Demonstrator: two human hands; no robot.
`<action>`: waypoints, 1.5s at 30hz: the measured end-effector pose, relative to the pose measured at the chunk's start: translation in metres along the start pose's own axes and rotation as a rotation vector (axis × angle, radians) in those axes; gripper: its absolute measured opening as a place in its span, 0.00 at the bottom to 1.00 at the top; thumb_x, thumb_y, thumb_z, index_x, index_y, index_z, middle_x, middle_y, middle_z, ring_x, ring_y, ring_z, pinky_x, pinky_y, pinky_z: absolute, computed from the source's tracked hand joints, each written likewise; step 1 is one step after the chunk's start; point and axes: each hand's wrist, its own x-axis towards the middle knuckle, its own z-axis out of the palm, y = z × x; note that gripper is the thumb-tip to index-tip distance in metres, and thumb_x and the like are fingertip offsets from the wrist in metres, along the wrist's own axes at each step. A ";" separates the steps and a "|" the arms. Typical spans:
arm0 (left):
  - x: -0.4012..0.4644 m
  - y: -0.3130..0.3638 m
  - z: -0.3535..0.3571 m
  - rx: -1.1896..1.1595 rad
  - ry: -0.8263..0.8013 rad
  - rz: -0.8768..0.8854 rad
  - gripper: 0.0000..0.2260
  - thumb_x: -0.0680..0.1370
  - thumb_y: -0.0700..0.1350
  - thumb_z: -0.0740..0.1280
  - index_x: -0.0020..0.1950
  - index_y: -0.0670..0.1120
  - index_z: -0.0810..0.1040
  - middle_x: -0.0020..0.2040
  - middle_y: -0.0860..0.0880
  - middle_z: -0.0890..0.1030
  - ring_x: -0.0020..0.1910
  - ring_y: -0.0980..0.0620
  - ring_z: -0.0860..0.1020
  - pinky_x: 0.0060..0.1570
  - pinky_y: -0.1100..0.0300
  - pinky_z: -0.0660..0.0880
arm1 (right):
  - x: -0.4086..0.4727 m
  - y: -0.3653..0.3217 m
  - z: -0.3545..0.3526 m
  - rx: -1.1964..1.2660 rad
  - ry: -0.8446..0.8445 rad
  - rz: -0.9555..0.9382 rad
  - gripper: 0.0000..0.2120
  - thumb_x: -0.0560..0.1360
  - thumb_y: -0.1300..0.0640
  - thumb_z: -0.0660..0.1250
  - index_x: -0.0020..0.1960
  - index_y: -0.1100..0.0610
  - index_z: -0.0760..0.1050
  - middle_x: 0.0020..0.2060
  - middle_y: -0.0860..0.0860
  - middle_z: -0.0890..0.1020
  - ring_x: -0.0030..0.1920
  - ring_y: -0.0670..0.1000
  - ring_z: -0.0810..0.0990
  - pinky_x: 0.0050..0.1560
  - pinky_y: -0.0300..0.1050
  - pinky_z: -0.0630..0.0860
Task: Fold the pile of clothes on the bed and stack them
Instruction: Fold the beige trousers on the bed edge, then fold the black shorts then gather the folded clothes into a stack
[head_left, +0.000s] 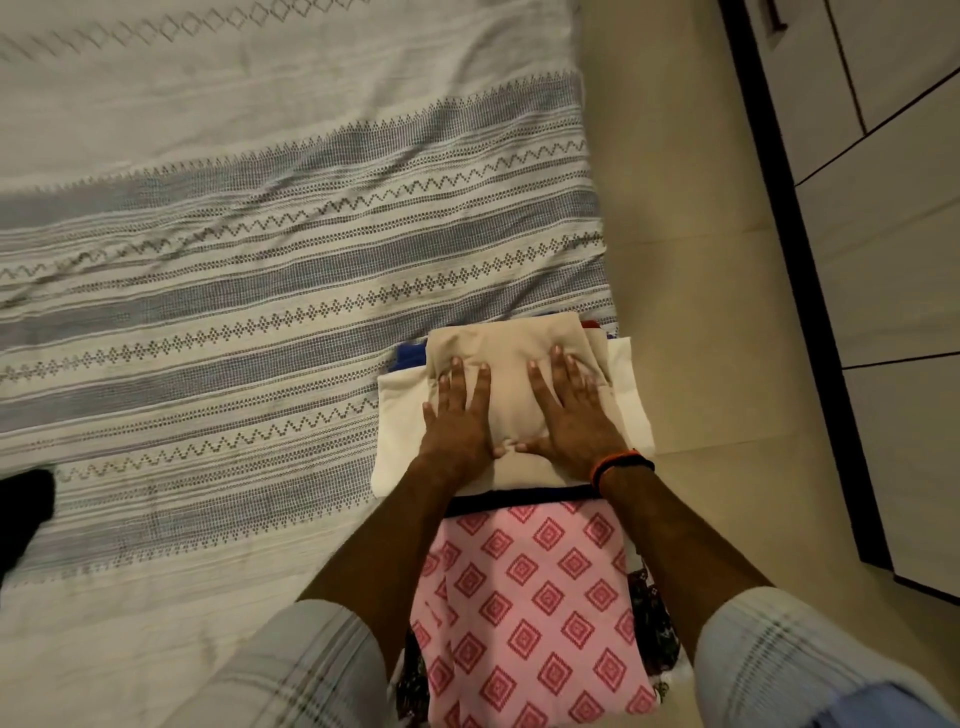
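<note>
I see a big bed (260, 234) with a white cover that has gray-blue stripes and zigzag lines. It fills most of the view. To the right of the bed is a pale floor (691, 260), and past that are white cupboard doors (893, 218) with a dark edge.

At the right edge of the bed sits a stack of folded clothes. The top one is a tan cloth (511, 358), folded into a neat block. Under it is a wider white cloth (397, 431) that sticks out on both sides. A bit of blue cloth (410, 356) peeks out at the far left of the stack, and a tiny bit of red shows at the far right corner.

Closer to me lies a pink cloth (530, 597) with red diamond shapes and a dark band along its far edge. It touches the stack. A dark flowery cloth (652, 623) shows from under it.

Both hands lie flat on the tan cloth, palms down, fingers spread out. The left hand (457, 415) and the right hand (571, 410) are side by side, and the thumbs almost meet. They press on the cloth and do not grab it. The right wrist has an orange and black band (621, 465). The sleeves are pale with thin stripes.

A small dark thing (23, 512) sits at the left edge of the bed. I cannot tell what it is.
</note>
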 end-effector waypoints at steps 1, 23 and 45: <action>-0.002 0.000 -0.005 -0.006 -0.009 0.003 0.51 0.74 0.60 0.70 0.78 0.51 0.33 0.77 0.42 0.30 0.77 0.41 0.34 0.74 0.38 0.44 | -0.002 -0.002 -0.003 -0.002 -0.012 0.008 0.54 0.72 0.31 0.63 0.78 0.53 0.31 0.76 0.59 0.30 0.77 0.59 0.30 0.77 0.57 0.35; -0.235 -0.129 -0.093 -0.461 0.317 -0.255 0.32 0.76 0.50 0.72 0.74 0.40 0.64 0.72 0.42 0.70 0.69 0.44 0.70 0.63 0.59 0.66 | -0.082 -0.212 -0.040 0.320 0.126 -0.142 0.23 0.75 0.57 0.71 0.68 0.61 0.73 0.64 0.58 0.78 0.63 0.59 0.76 0.66 0.48 0.67; -0.374 -0.559 -0.130 -0.947 0.486 -0.719 0.24 0.78 0.49 0.70 0.71 0.42 0.69 0.68 0.43 0.75 0.65 0.43 0.74 0.63 0.55 0.71 | 0.021 -0.667 0.076 0.181 -0.144 -0.368 0.18 0.77 0.56 0.69 0.66 0.57 0.74 0.60 0.54 0.79 0.59 0.52 0.78 0.60 0.44 0.74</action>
